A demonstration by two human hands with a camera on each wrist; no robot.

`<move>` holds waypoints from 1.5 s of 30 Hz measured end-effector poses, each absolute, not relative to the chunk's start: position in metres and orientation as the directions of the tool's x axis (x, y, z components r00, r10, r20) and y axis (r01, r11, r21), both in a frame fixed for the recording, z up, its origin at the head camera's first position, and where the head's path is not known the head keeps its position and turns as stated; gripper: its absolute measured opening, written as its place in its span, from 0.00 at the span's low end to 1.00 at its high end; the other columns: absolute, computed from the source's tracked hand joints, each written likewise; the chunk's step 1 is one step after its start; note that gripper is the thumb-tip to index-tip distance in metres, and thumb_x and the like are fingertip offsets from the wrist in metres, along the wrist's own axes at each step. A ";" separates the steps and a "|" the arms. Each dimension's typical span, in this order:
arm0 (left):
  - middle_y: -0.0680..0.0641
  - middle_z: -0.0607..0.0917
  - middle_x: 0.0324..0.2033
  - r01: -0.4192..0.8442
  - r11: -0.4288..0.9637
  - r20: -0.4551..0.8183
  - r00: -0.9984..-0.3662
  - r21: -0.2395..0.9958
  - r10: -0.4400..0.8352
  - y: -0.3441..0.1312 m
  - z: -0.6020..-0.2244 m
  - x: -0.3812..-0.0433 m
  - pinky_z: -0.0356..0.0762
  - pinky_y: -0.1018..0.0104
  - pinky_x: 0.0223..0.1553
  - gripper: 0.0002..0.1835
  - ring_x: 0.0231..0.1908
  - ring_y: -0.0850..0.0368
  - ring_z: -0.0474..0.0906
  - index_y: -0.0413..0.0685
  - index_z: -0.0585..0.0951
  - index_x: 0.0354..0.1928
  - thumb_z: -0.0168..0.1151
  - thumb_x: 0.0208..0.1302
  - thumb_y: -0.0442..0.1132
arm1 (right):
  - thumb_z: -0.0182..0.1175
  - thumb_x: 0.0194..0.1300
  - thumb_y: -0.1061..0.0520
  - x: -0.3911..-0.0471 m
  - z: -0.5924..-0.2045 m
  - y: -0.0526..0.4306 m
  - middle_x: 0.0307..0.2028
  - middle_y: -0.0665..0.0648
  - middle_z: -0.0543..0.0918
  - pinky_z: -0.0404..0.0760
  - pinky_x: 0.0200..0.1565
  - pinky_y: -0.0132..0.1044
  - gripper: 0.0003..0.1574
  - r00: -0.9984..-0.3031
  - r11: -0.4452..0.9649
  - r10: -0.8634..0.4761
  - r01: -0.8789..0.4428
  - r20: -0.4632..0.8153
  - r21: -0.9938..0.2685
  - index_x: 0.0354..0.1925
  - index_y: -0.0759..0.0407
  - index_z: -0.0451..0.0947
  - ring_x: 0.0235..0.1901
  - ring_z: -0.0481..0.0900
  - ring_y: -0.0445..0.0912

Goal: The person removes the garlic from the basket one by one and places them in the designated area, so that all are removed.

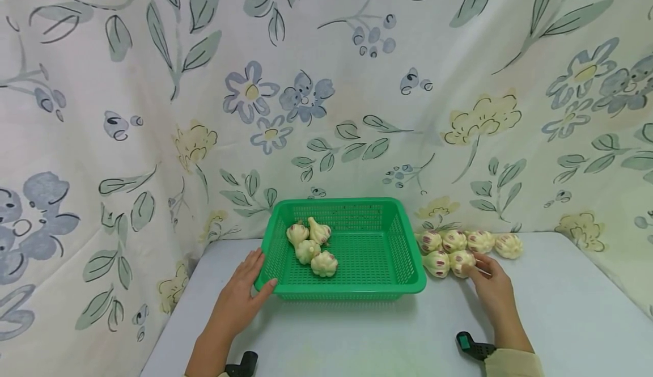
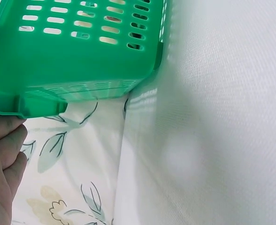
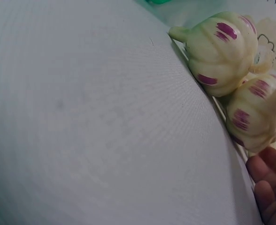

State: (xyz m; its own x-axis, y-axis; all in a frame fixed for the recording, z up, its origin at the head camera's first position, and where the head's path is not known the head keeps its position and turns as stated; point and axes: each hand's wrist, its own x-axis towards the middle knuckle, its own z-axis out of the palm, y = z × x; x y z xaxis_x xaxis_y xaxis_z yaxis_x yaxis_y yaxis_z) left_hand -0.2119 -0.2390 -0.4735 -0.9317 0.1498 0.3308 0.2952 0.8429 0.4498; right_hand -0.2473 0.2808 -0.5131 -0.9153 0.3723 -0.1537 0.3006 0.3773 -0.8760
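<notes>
My left hand (image 1: 241, 292) rests against the left end of a green plastic basket (image 1: 352, 288), its fingers along the side rim and thumb at the front corner. In the left wrist view, the fingertips (image 2: 11, 133) touch the outside of the rim. To the basket's right, my right hand (image 1: 492, 286) holds a whitish garlic bulb (image 1: 461, 263) with purple marks, at the front of a group. The right wrist view shows fingers on both sides of that bulb (image 3: 255, 112), with another garlic bulb (image 3: 222, 54) right beside it.
Several garlic bulbs (image 1: 323, 264) lie in the left part of the basket. Behind the held bulb, a row of garlic bulbs (image 1: 480, 241) runs along the back of the white table (image 1: 357, 343). A floral curtain (image 1: 326, 93) hangs behind.
</notes>
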 end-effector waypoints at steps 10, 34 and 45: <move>0.44 0.60 0.75 0.274 0.831 0.298 -0.945 0.484 0.138 -0.239 -0.472 -0.213 0.57 0.40 0.70 0.41 0.74 0.41 0.54 0.42 0.63 0.74 0.57 0.68 0.61 | 0.49 0.71 0.34 -0.247 -0.506 0.280 0.73 0.67 0.58 0.68 0.62 0.61 0.45 -0.885 0.369 0.455 0.289 -0.099 -0.883 0.74 0.58 0.58 0.70 0.59 0.66; 0.45 0.62 0.74 0.266 0.831 0.307 -0.944 0.489 0.122 -0.239 -0.474 -0.215 0.55 0.44 0.72 0.40 0.74 0.44 0.55 0.42 0.64 0.73 0.61 0.67 0.57 | 0.58 0.72 0.46 -0.233 -0.437 0.190 0.66 0.61 0.69 0.72 0.60 0.52 0.31 -0.911 0.425 0.311 -0.121 0.270 -0.897 0.66 0.59 0.69 0.65 0.66 0.57; 0.45 0.60 0.75 0.245 0.813 0.281 -0.954 0.528 0.105 -0.240 -0.474 -0.214 0.57 0.42 0.71 0.41 0.75 0.43 0.54 0.44 0.63 0.74 0.60 0.67 0.59 | 0.63 0.68 0.43 -0.244 -0.439 0.094 0.64 0.58 0.72 0.72 0.61 0.59 0.30 -0.930 0.502 -0.093 -0.352 0.356 -0.790 0.63 0.52 0.72 0.64 0.70 0.56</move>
